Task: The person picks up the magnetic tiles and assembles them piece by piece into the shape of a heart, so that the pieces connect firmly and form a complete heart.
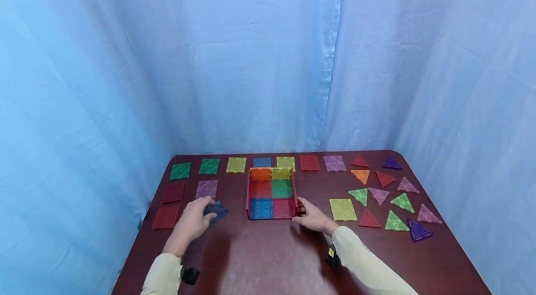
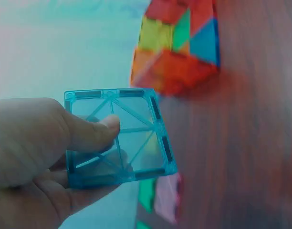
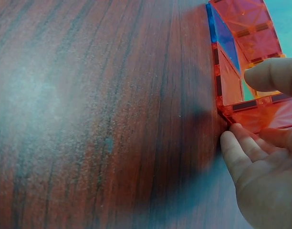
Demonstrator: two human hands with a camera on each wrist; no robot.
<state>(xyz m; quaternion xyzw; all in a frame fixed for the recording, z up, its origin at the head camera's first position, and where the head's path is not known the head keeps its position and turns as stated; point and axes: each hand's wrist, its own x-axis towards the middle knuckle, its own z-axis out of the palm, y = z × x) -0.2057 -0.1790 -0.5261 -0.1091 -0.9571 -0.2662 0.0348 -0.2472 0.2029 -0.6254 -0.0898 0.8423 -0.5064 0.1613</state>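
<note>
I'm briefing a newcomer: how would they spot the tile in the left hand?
On the dark red table, find the open-fronted box of coloured tiles. Left of it, the left hand pinches a blue square tile. Unlike its neighbours, the purple tile and red tiles lying flat, it is blue and hand-held.

- Head view: high and farthest back, facing forward and down across the table (image 1: pixel 259 248) to blue curtains (image 1: pixel 259 62).
- Left wrist view: close, turned sideways, looking past the left hand (image 2: pixel 38 148) and blue tile (image 2: pixel 136 138) to the tile box (image 1: pixel 271 195).
- Right wrist view: also close and sideways, mostly table, right hand (image 3: pixel 270 176) at the right edge.
- Shared, I notice: tile box in all three; blue tile in the first two.
</note>
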